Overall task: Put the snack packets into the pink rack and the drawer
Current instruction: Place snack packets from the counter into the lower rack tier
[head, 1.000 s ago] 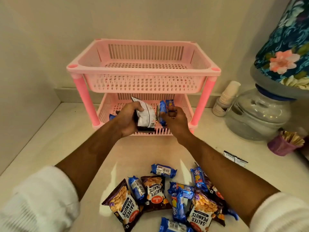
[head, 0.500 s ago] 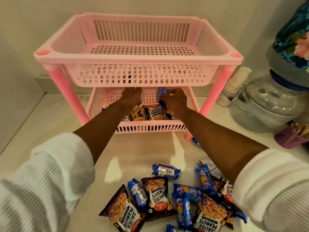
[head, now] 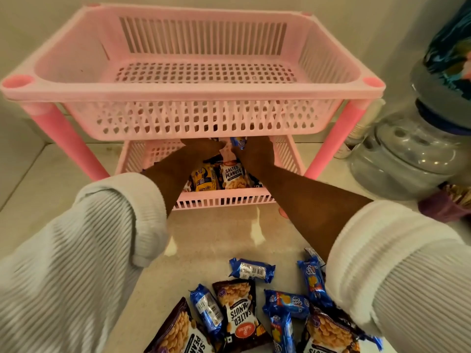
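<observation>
The pink rack (head: 193,91) has two tiers, and its upper basket is empty. Both my hands reach into the lower tier (head: 224,198), under the upper basket. My left hand (head: 201,150) holds a peanut packet (head: 226,155) with its pale back showing. My right hand (head: 256,152) grips a blue biscuit packet (head: 239,143). Both sets of fingertips are partly hidden by the upper basket. A yellow packet (head: 205,178) and a salted peanuts packet (head: 233,175) lie in the lower tier. Several blue biscuit packets (head: 251,270) and peanut packets (head: 239,312) lie on the counter near me.
A clear water dispenser (head: 407,159) with a floral cover (head: 451,54) stands right of the rack. A stack of paper cups (head: 367,123) is behind it and a purple cup (head: 443,207) in front. Walls close in at the back and left.
Both hands have carried their packets from in front of the rack deep into the lower tier. The view has moved closer to the rack.
</observation>
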